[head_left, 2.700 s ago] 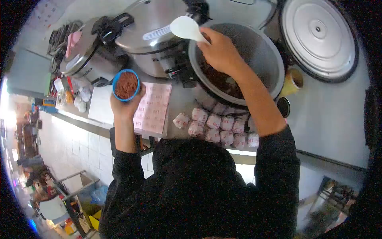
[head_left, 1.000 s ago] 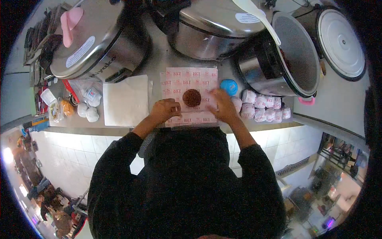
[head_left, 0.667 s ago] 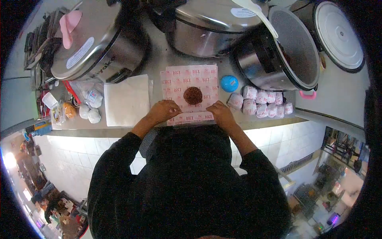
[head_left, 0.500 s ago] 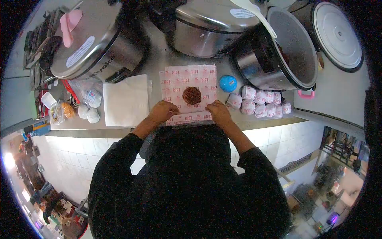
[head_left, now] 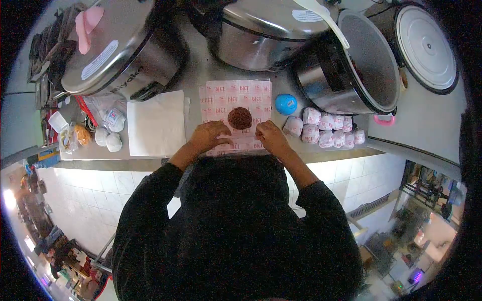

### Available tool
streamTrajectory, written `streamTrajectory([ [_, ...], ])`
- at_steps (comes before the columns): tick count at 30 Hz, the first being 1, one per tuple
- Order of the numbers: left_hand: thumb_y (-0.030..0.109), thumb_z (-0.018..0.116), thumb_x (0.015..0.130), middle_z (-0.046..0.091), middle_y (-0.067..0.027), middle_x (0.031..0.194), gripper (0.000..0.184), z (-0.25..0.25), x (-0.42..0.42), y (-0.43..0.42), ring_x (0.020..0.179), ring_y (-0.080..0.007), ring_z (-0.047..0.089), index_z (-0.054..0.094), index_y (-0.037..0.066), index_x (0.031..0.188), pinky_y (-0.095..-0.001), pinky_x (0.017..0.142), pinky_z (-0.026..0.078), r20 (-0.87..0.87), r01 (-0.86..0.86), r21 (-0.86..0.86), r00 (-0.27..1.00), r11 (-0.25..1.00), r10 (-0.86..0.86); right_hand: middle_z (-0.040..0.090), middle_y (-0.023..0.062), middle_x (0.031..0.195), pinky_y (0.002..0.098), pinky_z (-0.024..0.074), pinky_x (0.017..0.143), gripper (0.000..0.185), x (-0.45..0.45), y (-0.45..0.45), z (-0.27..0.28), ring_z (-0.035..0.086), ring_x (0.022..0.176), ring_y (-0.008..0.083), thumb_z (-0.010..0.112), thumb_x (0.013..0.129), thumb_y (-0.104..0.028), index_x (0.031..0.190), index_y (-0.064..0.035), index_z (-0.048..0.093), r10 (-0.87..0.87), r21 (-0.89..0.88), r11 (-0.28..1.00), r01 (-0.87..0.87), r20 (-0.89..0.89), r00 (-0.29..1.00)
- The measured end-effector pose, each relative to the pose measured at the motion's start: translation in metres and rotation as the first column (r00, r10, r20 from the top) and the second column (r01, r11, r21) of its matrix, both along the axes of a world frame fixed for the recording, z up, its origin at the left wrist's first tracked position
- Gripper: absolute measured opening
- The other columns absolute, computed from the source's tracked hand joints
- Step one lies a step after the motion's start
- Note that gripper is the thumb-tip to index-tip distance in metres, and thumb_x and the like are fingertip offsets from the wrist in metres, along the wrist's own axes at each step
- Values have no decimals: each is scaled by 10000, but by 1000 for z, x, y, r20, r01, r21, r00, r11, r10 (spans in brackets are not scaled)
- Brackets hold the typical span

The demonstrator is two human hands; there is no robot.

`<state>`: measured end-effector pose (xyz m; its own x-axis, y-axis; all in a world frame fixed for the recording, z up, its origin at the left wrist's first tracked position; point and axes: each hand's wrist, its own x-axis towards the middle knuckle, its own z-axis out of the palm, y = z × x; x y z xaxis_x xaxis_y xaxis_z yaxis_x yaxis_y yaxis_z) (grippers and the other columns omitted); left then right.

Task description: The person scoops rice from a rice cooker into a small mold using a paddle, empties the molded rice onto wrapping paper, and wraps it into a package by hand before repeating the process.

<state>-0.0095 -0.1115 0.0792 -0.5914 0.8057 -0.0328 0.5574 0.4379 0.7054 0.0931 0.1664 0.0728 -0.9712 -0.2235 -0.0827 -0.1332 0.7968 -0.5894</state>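
A pink-and-white printed wrapping paper (head_left: 216,103) lies flat on the counter in front of me. On it sits a round, dark reddish-brown mound of grainy food (head_left: 240,118). My left hand (head_left: 208,136) rests over the paper's lower left part, its thumb apart from the fingers. At the lower right of the paper, my right hand (head_left: 272,137) pinches the sheet near its edge. Both hands stay just clear of the mound, one on either side. To the right stands a blue ball-shaped object (head_left: 286,104).
Several wrapped balls (head_left: 326,138) sit in rows at the right. A stack of white sheets (head_left: 156,125) lies left, beside bagged items (head_left: 114,120). Large cookers stand behind: a lidded one (head_left: 120,60), another (head_left: 251,47), and an open pot (head_left: 331,75) with a white ladle (head_left: 326,20).
My left hand has moved slightly up and inward over the paper, and its pinch has loosened. My right hand has risen a little along the right side. The mound stays on the paper.
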Motion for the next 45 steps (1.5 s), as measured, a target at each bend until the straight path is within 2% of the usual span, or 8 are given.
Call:
streamTrajectory([
  [6,457,713,882,690,-21,1039,322,-5,-5,3,942,-247,687,718,155,993,-408,790,571,-93,109,-64,989,992,-115,606,109,895,440,473,842,226,-8,3,13,563,942,336,763,813,-152,863,-42,573,-34,-59,998,31,-55,998],
  [12,326,717,912,726,-55,1017,210,-8,-15,-1,937,-274,700,734,129,985,-420,798,581,-100,-53,45,993,998,57,639,149,992,464,493,903,226,-14,23,13,595,993,369,733,853,-206,952,-25,641,-57,-177,982,69,74,996],
  [15,255,732,921,745,-66,955,174,-13,-27,-9,844,-241,711,733,90,976,-384,770,583,51,-183,94,983,979,179,657,157,950,459,508,880,230,-17,30,-6,628,950,367,704,902,-243,956,-20,694,-217,-200,952,233,97,971],
  [17,236,747,929,737,-77,879,191,-32,-34,-14,753,-169,671,720,52,974,-329,720,561,442,-410,74,830,909,339,649,137,829,400,514,693,188,-21,30,-26,645,760,300,757,873,-180,877,-3,693,-321,-293,911,290,-63,945],
  [23,285,771,919,692,-99,789,252,-74,-39,-8,710,-120,589,700,45,948,-297,664,512,604,-564,40,671,825,430,666,148,846,377,516,672,211,-40,26,-52,663,760,296,796,844,-177,845,-3,676,-446,-255,861,441,39,894],
  [32,248,773,877,707,-119,960,191,-47,-15,23,810,-350,688,696,96,963,-429,710,553,-178,-462,32,870,886,460,694,148,886,420,531,754,209,-44,17,-65,681,835,342,797,830,-179,877,-11,680,-400,-235,900,368,-106,910],
  [41,232,757,905,712,-107,1001,217,-35,-17,2,852,-261,711,709,57,1022,-385,734,575,331,-536,94,811,839,482,738,152,934,438,531,799,140,-34,35,-24,681,887,347,698,887,-141,983,-56,755,-310,-144,939,314,49,950],
  [45,199,766,900,713,-117,1004,208,-19,-16,-12,847,-241,711,710,33,1011,-374,745,581,340,-439,80,856,895,389,737,155,918,452,529,809,111,-29,40,3,678,877,352,709,871,-145,918,-59,763,-263,-27,963,270,141,954],
])
